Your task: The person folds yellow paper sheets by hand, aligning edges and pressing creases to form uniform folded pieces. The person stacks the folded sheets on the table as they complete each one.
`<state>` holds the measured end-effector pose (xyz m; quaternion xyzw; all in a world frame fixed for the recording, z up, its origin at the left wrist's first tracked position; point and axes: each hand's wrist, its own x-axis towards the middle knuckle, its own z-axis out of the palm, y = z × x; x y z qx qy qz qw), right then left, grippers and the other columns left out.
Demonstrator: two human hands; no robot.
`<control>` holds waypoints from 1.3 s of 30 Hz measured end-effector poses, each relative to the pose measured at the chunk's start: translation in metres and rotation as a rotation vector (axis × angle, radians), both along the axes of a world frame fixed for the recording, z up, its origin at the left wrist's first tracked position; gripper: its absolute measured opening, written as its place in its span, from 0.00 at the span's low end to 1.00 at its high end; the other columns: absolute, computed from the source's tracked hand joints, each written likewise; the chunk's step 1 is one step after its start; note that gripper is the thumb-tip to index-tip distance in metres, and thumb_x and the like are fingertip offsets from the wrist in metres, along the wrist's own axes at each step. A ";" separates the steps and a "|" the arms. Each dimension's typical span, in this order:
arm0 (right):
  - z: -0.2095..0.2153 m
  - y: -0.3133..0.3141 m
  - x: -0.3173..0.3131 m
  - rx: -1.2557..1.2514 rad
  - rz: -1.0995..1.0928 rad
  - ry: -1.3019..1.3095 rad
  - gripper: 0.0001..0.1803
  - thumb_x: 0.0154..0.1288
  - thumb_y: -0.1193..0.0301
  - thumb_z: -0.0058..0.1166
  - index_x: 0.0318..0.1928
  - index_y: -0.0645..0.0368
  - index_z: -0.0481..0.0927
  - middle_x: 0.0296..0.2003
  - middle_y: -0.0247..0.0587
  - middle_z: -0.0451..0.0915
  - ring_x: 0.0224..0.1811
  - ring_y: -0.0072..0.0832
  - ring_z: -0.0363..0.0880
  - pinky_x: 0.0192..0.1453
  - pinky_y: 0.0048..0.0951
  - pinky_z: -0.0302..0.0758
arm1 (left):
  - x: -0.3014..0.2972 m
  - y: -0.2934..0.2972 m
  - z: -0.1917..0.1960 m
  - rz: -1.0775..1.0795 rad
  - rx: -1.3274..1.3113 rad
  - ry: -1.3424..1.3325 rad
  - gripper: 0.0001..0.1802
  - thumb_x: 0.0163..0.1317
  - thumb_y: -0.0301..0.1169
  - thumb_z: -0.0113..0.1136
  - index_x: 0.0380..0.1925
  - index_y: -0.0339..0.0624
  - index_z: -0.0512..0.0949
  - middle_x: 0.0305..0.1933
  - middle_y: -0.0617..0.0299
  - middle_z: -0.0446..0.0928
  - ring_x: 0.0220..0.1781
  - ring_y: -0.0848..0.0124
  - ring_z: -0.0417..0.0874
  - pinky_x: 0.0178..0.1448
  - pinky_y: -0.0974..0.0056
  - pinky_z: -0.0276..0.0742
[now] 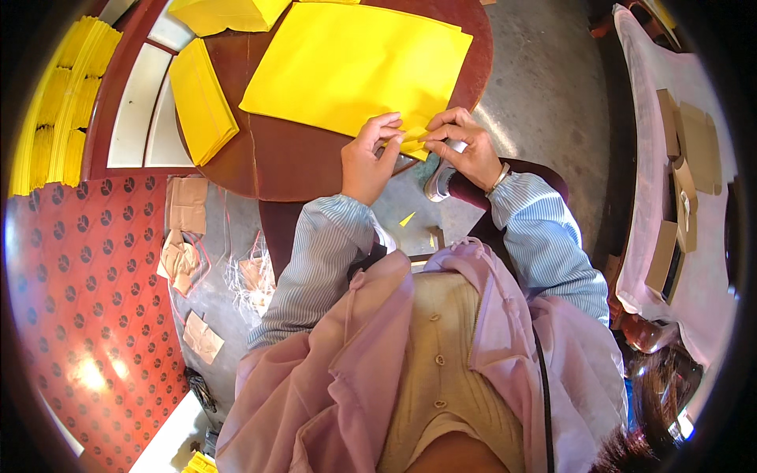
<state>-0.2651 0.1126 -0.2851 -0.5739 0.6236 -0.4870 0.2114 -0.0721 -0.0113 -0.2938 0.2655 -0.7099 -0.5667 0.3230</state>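
A large yellow sheet (355, 67), perhaps several layers thick, lies across a round brown table (292, 158). Its near right corner is creased and turned up between my two hands. My left hand (365, 164) pinches that corner from the left, thumb and fingers drawn together. From the right, my right hand (471, 151) closes thumb and forefinger on the same corner, its fingertips almost meeting the left ones. Part of the corner is hidden by the fingers. A stack of folded yellow sheets (203, 102) rests at the table's left edge.
More yellow sheets (229, 13) lie at the table's far left, and tall yellow stacks (63, 106) stand beyond. Open cardboard boxes (684, 193) sit on a cloth-covered table (643, 71) at right. Brown paper (183, 260), tangled strips (251, 276) and a yellow scrap (408, 219) litter the floor.
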 end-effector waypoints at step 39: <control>-0.013 -0.001 0.011 -0.052 -0.110 -0.130 0.11 0.62 0.76 0.75 0.45 0.57 0.91 0.50 0.40 0.83 0.53 0.34 0.81 0.59 0.34 0.79 | 0.004 0.002 0.010 0.005 -0.099 -0.142 0.19 0.65 0.21 0.70 0.56 0.36 0.83 0.54 0.58 0.89 0.57 0.72 0.88 0.66 0.65 0.82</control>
